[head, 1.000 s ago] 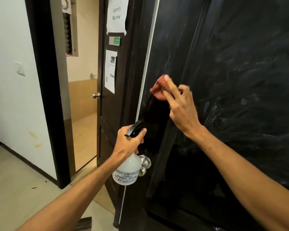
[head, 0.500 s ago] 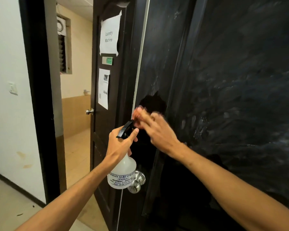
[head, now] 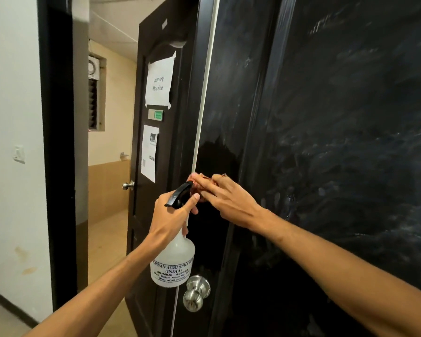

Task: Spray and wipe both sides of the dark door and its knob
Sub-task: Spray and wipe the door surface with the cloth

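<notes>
The right hand [head: 225,200], fingers straight, presses the cloth [head: 199,182] flat on the door [head: 338,142] near its edge. The left hand [head: 170,215] curls around the bottle [head: 174,261] neck, just above the knob [head: 196,291].

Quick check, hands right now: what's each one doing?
Left hand: closed, gripping the spray bottle.
Right hand: open, pressing the reddish cloth against the dark door.

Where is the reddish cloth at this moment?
The cloth is mid-frame in the head view, pressed under the right hand against the dark door, beside the nozzle of the spray bottle.
</notes>
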A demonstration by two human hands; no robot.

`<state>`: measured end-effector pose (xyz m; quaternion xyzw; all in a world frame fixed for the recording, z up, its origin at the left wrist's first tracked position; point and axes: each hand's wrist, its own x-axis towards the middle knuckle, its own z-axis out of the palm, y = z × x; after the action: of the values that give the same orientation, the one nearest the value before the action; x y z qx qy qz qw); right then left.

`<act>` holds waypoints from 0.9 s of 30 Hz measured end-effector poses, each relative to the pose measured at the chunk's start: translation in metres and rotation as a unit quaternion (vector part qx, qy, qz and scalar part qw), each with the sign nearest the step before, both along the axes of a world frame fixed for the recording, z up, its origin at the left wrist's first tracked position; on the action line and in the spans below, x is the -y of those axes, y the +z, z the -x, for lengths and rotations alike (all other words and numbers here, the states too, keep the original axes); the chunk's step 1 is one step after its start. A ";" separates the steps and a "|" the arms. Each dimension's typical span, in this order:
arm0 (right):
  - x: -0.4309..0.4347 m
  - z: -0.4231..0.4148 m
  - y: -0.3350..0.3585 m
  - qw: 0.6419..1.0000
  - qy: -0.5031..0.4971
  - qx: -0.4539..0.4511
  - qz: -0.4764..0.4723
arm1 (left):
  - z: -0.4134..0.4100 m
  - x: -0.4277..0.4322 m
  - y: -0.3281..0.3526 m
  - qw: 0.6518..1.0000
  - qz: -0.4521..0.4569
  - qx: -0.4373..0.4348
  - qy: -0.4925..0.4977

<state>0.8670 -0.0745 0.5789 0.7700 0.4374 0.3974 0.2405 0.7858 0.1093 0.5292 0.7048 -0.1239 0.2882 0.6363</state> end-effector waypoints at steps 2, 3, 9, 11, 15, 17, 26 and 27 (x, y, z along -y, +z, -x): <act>0.005 -0.005 0.022 1.000 0.004 0.017 -0.011 | -0.003 0.002 0.013 1.000 -0.004 0.002 -0.011; 0.005 -0.008 0.043 0.998 0.006 0.028 -0.063 | -0.005 0.004 0.019 1.000 -0.008 0.002 -0.010; 0.006 -0.010 0.114 0.957 0.012 0.046 -0.285 | -0.017 0.014 0.055 1.000 -0.004 0.006 -0.019; 0.010 -0.008 0.080 0.982 0.024 0.027 -0.183 | -0.019 0.015 0.060 1.000 0.015 0.001 -0.028; 0.024 -0.007 0.071 0.998 0.006 0.037 -0.053 | -0.019 0.017 0.069 0.999 0.022 -0.005 -0.042; 0.020 -0.011 0.112 0.982 0.012 0.046 -0.181 | -0.020 0.015 0.079 0.999 0.021 -0.012 -0.042; 0.013 -0.015 0.111 0.998 0.033 0.023 -0.058 | -0.030 0.008 0.117 0.998 0.043 0.027 -0.045; 0.009 -0.015 0.104 0.999 0.030 0.025 -0.016 | -0.030 0.005 0.118 0.998 0.046 0.027 -0.041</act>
<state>0.8823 -0.0836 0.6831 0.7503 0.4475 0.4302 0.2274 0.8157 0.1040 0.6477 0.6611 -0.1563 0.2857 0.6759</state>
